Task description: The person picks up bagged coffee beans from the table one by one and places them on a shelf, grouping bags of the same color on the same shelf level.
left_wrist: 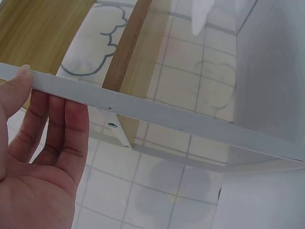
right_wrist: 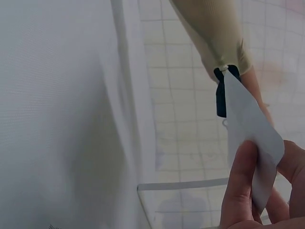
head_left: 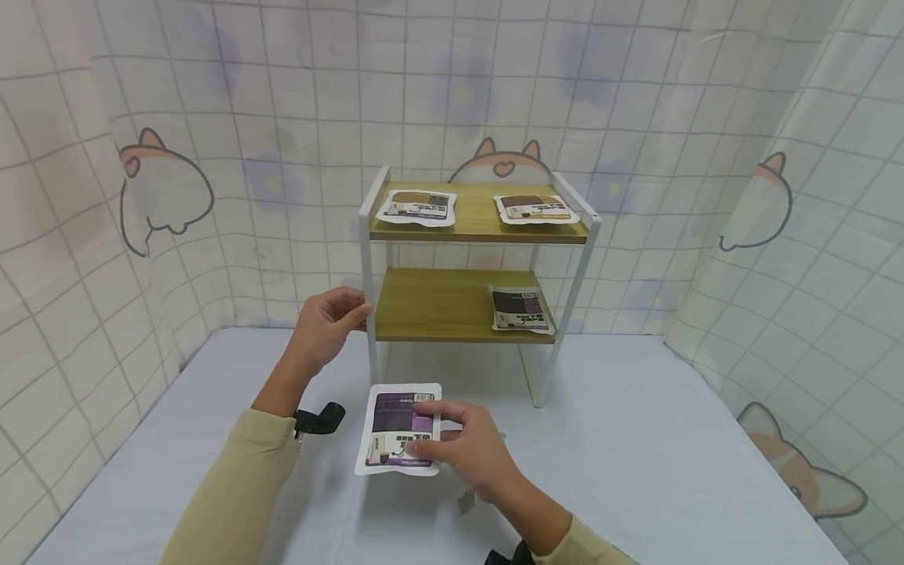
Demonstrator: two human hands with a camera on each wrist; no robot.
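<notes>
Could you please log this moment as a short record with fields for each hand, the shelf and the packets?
left hand: left hand holds the white front post of the shelf rack
right hand: right hand pinches a purple-and-white packet above the table
top shelf: two packets lying flat
lower shelf: one packet at the right end, left part bare
backdrop: grid-patterned curtain with cartoon animals
</notes>
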